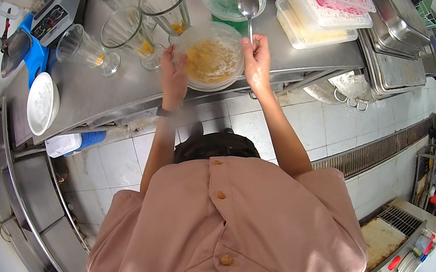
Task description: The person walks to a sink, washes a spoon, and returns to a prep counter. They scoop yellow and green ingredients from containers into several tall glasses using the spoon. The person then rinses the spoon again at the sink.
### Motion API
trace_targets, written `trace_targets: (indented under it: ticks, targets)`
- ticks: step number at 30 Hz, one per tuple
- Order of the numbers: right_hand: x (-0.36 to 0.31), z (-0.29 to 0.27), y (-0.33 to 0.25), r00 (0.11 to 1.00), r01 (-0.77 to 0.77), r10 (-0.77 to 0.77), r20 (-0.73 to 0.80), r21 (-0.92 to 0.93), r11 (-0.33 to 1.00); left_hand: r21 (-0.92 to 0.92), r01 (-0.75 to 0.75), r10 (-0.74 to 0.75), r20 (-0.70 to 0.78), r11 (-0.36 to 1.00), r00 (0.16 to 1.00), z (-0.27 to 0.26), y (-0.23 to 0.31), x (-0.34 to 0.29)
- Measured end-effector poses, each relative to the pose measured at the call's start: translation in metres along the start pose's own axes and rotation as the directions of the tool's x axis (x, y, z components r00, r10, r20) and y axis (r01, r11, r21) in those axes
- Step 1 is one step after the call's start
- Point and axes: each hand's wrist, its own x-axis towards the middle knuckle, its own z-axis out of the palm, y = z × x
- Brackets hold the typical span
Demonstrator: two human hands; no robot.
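Note:
A metal spoon [248, 6] is pinched in my right hand [256, 67], bowl up, over the edge of a round tub with green contents [231, 0]. Closer to me is a clear plastic tub [212, 60] with a yellow, wet-looking mixture inside. My left hand [173, 77], slightly blurred, grips its left side, with the thumb and fingers apart around the rim. My right hand is just beside its right rim. To the left, several footed dessert glasses [84, 49] hold bits of orange-yellow food; some stand and some appear tilted.
Stacked plastic boxes [321, 14] with pale and pink contents stand at the right. Farther left are a blender base [62, 9], a blue item [39, 49] and a white bowl [43, 104] near the steel counter's edge. Metal trays [388, 64] are piled beyond the boxes.

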Motion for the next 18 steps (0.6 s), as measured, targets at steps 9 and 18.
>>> trace_targets:
  ticks: [9,18]
  targets:
    - [-0.001,-0.002,0.008,1.000,-0.002,-0.003,0.029,0.168,0.986,-0.344,0.156,-0.167,-0.004,0.926,0.986,0.015,0.001,0.000]
    - [0.054,-0.009,-0.007,0.980,-0.087,0.082,-0.182,-0.020,0.996,-0.352,0.528,-0.309,0.518,0.773,0.798,-0.050,0.011,-0.022]
